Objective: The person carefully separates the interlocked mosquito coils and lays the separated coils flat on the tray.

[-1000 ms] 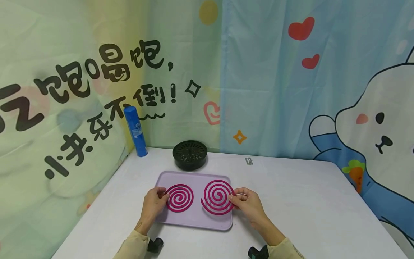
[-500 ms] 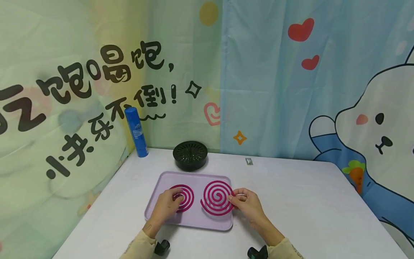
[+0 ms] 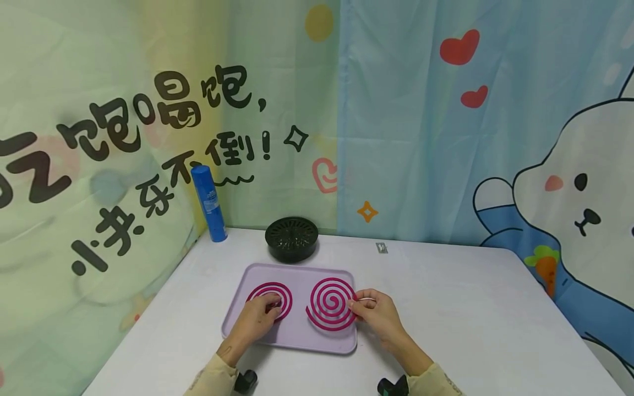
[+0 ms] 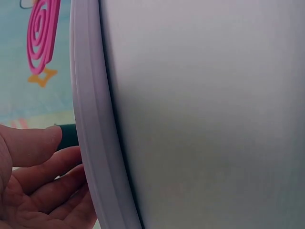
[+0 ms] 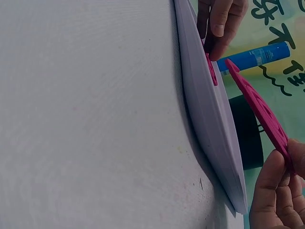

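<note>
Two pink spiral mosquito coils are in the head view. One coil (image 3: pixel 284 296) lies on the left part of a pale purple tray (image 3: pixel 317 344); my left hand (image 3: pixel 252 320) covers its lower left, fingertips touching its middle. In the left wrist view, that hand's fingertips are partly hidden behind the tray rim, thumb and fingers fairly straight. My right hand (image 3: pixel 378 313) pinches the right edge of the other coil (image 3: pixel 331 304) between thumb and fingers. In the right wrist view, this held coil (image 5: pixel 259 107) is tilted and raised off the tray.
Behind the tray stands a round black slotted holder (image 3: pixel 291 239). A tall blue cylinder (image 3: pixel 209 203) stands at the back left corner. A small flat metal piece (image 3: pixel 381 248) lies near the back edge of the white table (image 3: pixel 446 308). Printed curtains hang behind.
My left hand has moved right from the left coil's outer edge to its middle, and that coil has shifted slightly left. My right hand keeps its coil nearly in place.
</note>
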Motion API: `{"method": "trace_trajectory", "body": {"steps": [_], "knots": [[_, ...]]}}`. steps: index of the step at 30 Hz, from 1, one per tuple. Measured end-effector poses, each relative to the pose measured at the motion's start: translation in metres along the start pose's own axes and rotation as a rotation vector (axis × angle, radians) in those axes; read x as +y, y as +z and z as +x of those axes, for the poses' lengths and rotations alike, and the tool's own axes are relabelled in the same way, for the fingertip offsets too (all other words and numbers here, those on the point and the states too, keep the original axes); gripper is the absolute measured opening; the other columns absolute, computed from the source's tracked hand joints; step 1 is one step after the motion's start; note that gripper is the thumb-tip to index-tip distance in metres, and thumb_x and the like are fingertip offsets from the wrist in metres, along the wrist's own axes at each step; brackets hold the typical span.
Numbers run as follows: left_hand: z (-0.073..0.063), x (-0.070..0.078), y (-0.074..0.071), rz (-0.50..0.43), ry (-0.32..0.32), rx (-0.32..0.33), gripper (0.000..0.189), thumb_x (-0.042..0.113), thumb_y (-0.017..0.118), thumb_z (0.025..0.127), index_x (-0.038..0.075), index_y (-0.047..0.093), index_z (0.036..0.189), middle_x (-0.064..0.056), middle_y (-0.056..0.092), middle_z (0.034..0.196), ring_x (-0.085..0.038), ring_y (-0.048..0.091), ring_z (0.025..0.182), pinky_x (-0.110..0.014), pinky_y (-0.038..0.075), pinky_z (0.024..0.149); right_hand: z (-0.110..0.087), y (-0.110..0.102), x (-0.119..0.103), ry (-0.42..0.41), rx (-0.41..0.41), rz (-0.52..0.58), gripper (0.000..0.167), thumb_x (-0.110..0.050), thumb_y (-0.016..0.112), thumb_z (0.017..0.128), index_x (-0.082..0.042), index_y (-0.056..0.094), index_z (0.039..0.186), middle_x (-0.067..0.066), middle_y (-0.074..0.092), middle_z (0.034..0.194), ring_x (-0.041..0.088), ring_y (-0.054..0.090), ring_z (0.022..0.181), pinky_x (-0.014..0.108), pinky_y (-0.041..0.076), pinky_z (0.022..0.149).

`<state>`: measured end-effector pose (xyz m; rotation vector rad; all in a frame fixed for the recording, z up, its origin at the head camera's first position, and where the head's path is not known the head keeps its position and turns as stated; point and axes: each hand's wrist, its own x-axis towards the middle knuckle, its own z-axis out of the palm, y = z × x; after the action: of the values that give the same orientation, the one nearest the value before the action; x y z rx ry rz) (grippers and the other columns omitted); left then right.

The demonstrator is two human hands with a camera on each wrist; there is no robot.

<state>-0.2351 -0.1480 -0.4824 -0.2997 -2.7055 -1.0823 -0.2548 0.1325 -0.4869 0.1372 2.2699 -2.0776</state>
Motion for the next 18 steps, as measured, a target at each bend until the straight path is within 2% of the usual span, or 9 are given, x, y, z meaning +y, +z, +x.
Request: {"method": "trace_trajectory", "body": {"steps": [8,12,18], "knots": [[0.002,-0.0047,-0.004,-0.012,-0.013,-0.005,0.023,0.001,0.069,0.088,-0.004,0.072,0.111,-0.017,0.076,0.106,-0.035,0.071,0.105,-0.052,0.054,0.094,0.0012,0.0034,-0.0001,0.005,0.0,-0.017,0.023,-0.006,0.076,0.089,0.005,0.063,0.105,0.007,0.071,0.079,0.016,0.064,0.07,0.024,0.057,0.062],[0.0017,-0.0049,-0.0051,-0.012,-0.022,0.003,0.021,0.002,0.07,0.088,-0.001,0.072,0.108,-0.014,0.075,0.103,-0.03,0.07,0.1,-0.049,0.055,0.091,0.0024,0.004,0.0011,0.009,-0.001,-0.024,0.024,-0.007,0.076,0.089,0.004,0.064,0.106,0.007,0.071,0.079,0.016,0.064,0.071,0.024,0.057,0.063],[0.0045,0.0032,-0.0021,-0.04,-0.034,0.015,0.02,0.003,0.068,0.09,0.001,0.072,0.11,-0.007,0.071,0.092,-0.017,0.061,0.085,-0.034,0.053,0.077,0.0018,0.0071,0.0001,0.008,-0.008,-0.023,0.023,-0.005,0.076,0.089,0.005,0.063,0.105,0.006,0.07,0.078,0.016,0.064,0.069,0.024,0.057,0.062]]}}
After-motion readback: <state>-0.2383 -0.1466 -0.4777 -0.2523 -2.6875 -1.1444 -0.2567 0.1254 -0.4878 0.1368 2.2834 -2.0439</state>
